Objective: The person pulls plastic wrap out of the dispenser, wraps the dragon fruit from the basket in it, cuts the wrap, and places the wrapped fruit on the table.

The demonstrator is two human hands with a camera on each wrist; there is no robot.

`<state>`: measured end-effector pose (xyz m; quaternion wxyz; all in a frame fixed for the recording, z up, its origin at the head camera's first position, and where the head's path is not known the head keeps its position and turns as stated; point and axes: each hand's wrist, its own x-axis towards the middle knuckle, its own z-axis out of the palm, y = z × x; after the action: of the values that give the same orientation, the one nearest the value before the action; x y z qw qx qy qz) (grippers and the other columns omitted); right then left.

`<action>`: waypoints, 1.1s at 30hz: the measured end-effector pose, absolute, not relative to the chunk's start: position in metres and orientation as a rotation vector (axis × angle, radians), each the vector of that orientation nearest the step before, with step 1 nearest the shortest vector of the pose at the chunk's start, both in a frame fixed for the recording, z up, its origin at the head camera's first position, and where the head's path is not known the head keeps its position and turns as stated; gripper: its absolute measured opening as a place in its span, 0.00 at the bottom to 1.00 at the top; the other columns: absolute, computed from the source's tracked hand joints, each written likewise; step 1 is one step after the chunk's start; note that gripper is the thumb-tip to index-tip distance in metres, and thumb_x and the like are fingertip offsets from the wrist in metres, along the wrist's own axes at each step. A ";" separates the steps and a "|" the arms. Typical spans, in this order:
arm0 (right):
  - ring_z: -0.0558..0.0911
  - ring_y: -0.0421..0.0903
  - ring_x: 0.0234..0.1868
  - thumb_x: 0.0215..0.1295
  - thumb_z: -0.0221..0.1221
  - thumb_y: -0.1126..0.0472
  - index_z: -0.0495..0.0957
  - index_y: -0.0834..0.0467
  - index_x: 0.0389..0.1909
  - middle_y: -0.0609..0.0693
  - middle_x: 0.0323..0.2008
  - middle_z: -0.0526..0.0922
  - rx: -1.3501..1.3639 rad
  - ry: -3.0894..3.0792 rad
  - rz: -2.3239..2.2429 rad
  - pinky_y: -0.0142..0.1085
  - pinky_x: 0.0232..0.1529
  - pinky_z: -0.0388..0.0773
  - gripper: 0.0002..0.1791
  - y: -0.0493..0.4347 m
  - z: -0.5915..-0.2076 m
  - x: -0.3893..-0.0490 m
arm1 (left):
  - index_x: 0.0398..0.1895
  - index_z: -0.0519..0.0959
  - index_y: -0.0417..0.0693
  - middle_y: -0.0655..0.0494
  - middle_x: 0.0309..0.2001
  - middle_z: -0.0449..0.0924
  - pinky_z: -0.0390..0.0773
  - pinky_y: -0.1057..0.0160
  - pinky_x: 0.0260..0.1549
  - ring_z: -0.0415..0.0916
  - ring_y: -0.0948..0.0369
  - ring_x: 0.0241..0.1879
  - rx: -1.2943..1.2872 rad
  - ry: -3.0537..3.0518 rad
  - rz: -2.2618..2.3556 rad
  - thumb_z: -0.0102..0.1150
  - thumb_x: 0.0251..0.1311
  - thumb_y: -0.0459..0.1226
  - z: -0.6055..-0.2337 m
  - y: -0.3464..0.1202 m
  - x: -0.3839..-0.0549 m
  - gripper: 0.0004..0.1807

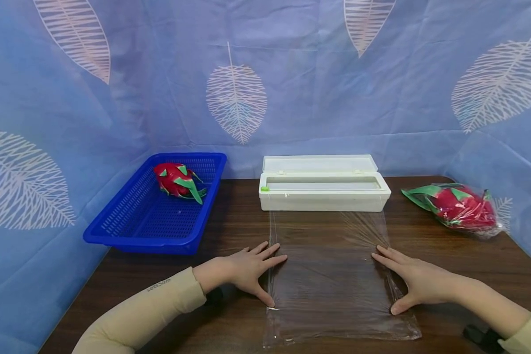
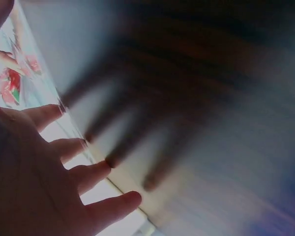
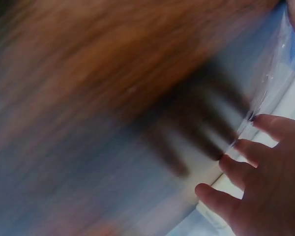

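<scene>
A sheet of clear plastic wrap (image 1: pixel 327 275) lies over the dark wooden table, running forward from a white wrap dispenser box (image 1: pixel 325 200) whose lid (image 1: pixel 320 162) is raised. At the sheet's left edge, my left hand (image 1: pixel 250 269) rests with fingers spread and fingertips on the film. My right hand (image 1: pixel 418 280) does the same at the right edge, where the film is creased. Both wrist views show the fingers of the left hand (image 2: pixel 54 167) and right hand (image 3: pixel 260 172) spread, fingertips down at the film's edge, with dark reflections on the tabletop.
At the left stands a blue plastic basket (image 1: pixel 137 241) with a red dragon fruit (image 1: pixel 175 178) in it. Another dragon fruit (image 1: pixel 462 206), wrapped in clear film, lies at the back right. A blue leaf-patterned cloth (image 1: pixel 309 98) hangs behind the table (image 1: pixel 230 226).
</scene>
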<state>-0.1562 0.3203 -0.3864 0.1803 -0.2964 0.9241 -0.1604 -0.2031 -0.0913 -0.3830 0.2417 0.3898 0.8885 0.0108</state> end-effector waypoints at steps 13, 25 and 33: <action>0.59 0.74 0.64 0.43 0.67 0.31 0.53 0.65 0.74 0.72 0.71 0.48 -0.809 2.577 -0.482 0.57 0.41 0.76 0.64 0.323 -0.387 -0.159 | 0.78 0.44 0.67 0.61 0.78 0.32 0.52 0.39 0.66 0.32 0.55 0.75 1.037 2.440 0.015 0.61 0.44 0.71 -0.380 -0.097 -0.204 0.60; 0.57 0.77 0.64 0.46 0.68 0.34 0.51 0.66 0.74 0.74 0.71 0.46 -0.802 2.539 -0.540 0.44 0.35 0.77 0.63 0.326 -0.389 -0.159 | 0.77 0.50 0.60 0.54 0.77 0.43 0.58 0.45 0.65 0.51 0.52 0.72 1.185 2.450 0.212 0.61 0.52 0.66 -0.340 -0.115 -0.194 0.53; 0.56 0.79 0.63 0.47 0.68 0.37 0.48 0.65 0.75 0.76 0.71 0.44 -0.802 2.506 -0.575 0.45 0.34 0.78 0.63 0.327 -0.390 -0.159 | 0.76 0.56 0.60 0.56 0.74 0.54 0.64 0.50 0.63 0.58 0.56 0.69 1.237 2.555 0.368 0.58 0.57 0.64 -0.291 -0.139 -0.190 0.46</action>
<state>-0.1593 0.3270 -0.3904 0.2223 -0.2902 0.9072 -0.2081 -0.1896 -0.1387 -0.2912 0.1390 0.4278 0.8840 0.1273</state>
